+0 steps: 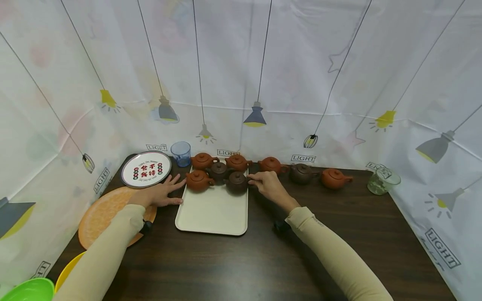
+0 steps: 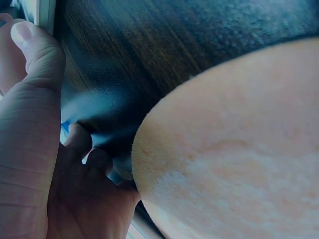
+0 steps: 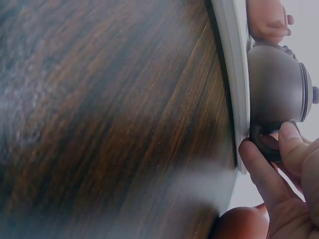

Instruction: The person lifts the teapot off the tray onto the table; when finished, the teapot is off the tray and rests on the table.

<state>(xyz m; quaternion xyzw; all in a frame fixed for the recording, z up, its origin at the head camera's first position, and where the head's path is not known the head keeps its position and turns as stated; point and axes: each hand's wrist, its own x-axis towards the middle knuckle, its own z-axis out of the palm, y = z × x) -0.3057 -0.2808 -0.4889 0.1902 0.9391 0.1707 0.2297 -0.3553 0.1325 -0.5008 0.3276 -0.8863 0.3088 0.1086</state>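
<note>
My right hand [image 1: 269, 184] pinches the handle of a dark brown teapot [image 1: 237, 183] between thumb and fingers, at the right side of a cream tray [image 1: 212, 213]. In the right wrist view this teapot [image 3: 279, 82] sits upright over the tray's rim. My left hand [image 1: 163, 193] has its fingers spread at the tray's left edge, fingertips close to a reddish-brown teapot [image 1: 198, 181]. Behind these two, another dark teapot [image 1: 218, 170] and two reddish-brown teapots, one left [image 1: 202, 160] and one right [image 1: 237, 162], stand on the tray.
Right of the tray stand a reddish-brown teapot [image 1: 269, 164], a dark teapot [image 1: 300, 174] and another reddish-brown one [image 1: 333, 179]. Beyond them is a glass [image 1: 383, 182]. A blue glass [image 1: 181, 154], a printed plate [image 1: 146, 169] and an orange round mat [image 1: 101, 213] lie left.
</note>
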